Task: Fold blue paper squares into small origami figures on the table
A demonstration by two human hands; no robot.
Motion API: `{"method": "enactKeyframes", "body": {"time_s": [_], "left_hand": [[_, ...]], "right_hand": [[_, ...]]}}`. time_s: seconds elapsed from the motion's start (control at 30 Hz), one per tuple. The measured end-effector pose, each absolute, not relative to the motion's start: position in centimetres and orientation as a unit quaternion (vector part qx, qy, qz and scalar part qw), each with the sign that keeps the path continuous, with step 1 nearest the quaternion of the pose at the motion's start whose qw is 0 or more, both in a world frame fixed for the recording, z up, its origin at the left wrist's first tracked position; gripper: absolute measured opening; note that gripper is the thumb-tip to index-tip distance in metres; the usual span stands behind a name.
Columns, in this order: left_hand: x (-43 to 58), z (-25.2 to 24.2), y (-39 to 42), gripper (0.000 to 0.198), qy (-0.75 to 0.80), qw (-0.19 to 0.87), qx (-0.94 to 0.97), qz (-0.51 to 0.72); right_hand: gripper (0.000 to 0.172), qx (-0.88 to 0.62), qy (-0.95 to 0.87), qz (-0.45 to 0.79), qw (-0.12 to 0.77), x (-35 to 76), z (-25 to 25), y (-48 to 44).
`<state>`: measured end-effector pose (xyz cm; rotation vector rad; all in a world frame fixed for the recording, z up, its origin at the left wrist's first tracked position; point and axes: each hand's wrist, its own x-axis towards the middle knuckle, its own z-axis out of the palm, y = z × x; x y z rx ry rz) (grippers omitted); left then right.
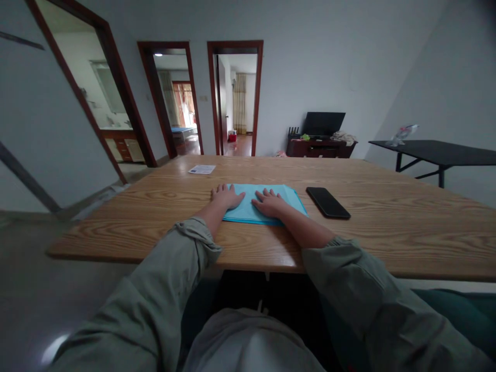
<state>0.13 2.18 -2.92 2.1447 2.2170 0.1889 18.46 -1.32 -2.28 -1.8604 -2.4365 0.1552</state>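
Note:
A folded light-blue cloth or sheet (287,197) lies flat on the wooden table (406,227) in front of me. My left hand (226,197) rests palm down on its left edge, fingers stretched out. My right hand (269,203) lies flat on the middle of it, fingers spread. Neither hand grips anything. Both arms wear grey-green sleeves pushed up the forearm.
A black phone (327,202) lies face up just right of the blue sheet. A small white card (202,169) sits at the far left of the table. A dark side table (445,151) stands at the right wall; a TV stand (321,147) and open doorways are behind.

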Motion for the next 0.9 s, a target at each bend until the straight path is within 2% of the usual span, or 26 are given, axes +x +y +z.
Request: {"method": "enactKeyframes", "body": {"time_s": [0.27,0.43,0.57,0.67,0.7,0.8,0.9], "left_hand": [[0.0,-2.8,1.9,0.091,0.682,0.036,0.729,0.047],[-0.9,-2.7,0.7,0.089,0.628,0.03,0.777,0.032],[-1.6,-2.3,0.0,0.079,0.587,0.036,0.808,0.033],[-1.4,-2.0,0.0,0.075,0.596,0.038,0.801,0.03],[-1.3,-1.9,0.0,0.074,0.599,0.039,0.8,0.029],[-1.0,-1.7,0.1,0.073,0.6,0.04,0.799,0.029],[-1.1,-1.1,0.0,0.073,0.6,0.05,0.798,0.025]], "right_hand": [[0.08,-0.673,-0.738,0.026,0.045,24.9,-2.4,-1.0],[0.074,-0.674,-0.737,0.021,0.054,27.6,-2.1,-2.1],[0.06,-0.637,-0.758,0.012,0.14,28.7,-0.5,-3.4],[0.06,-0.602,-0.772,0.0,0.205,28.2,0.7,-4.9],[0.063,-0.566,-0.8,0.009,0.201,27.7,1.0,-5.6],[0.072,-0.424,-0.895,0.077,0.113,25.6,1.4,-7.6],[0.06,-0.394,-0.91,0.085,0.099,24.1,1.7,-8.6]]}}
